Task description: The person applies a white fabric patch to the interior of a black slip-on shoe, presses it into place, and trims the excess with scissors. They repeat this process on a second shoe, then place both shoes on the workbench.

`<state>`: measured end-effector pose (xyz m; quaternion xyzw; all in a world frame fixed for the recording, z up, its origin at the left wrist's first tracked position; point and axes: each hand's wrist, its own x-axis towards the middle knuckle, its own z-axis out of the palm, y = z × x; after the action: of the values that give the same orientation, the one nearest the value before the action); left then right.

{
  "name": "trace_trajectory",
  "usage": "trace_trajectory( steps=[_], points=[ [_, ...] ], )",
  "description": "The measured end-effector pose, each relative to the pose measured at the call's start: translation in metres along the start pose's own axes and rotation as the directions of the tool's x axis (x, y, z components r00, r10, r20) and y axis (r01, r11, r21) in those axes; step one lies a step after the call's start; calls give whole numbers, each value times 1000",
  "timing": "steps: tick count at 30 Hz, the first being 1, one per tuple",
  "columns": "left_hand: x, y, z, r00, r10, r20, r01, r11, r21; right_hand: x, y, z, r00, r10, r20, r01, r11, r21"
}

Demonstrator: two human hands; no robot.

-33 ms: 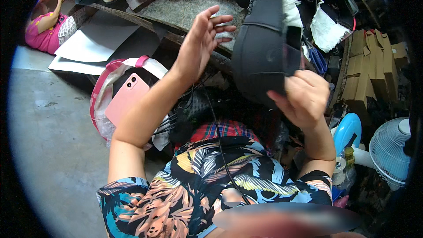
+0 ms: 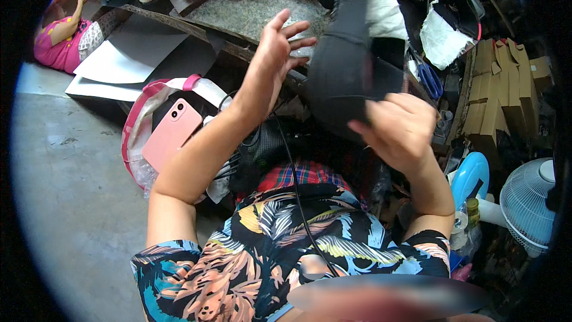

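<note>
The right hand (image 2: 400, 128) grips the lower edge of a black cap (image 2: 345, 77), fingers clamped on it, holding it up over the cluttered workbench (image 2: 250, 9). The left hand (image 2: 275, 53) is raised just beside it, fingers spread (not touching). A pink phone (image 2: 171, 133) lies in a bag (image 2: 140, 137) below.

Black piece (image 2: 348, 77): matt, smooth, looks like synthetic leather or dense cloth; held at right hand (image 2: 399, 128). Bench (image 2: 250, 9): speckled stone-like top, rough. Phone (image 2: 171, 133): pink, smooth plastic-look back, slight sheen. Bag (image 2: 140, 116): clear glossy plastic w/ pink trim. Boxes (image 2: 494, 92): brown cardboard, matt. Floor (image 2: 65, 173): grey concrete, rough. Fan (image 2: 530, 203): white plastic grille. Shirt (image 2: 268, 250): printed cloth.
</note>
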<state>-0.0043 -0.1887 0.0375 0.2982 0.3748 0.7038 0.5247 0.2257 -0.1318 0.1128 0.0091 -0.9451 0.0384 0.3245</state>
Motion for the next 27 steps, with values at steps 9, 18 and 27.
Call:
trace_trajectory(
  steps=[9, 18, 27],
  points=[
    [-42, 27, -11, 997, -76, 13, 73, 984, 164, 37, 64, 26, 989, -35, -143, 25, 997, -68],
    [-66, 44, -72, 989, -79, -122, 75, 997, -34, 7, 138, 89, 910, 372, -185, -380, 925, -12],
    [-49, 45, -65, 963, -236, -129, 255, 953, 163, 6, 225, 80, 752, 626, -207, -642, 621, -450]
  ],
)
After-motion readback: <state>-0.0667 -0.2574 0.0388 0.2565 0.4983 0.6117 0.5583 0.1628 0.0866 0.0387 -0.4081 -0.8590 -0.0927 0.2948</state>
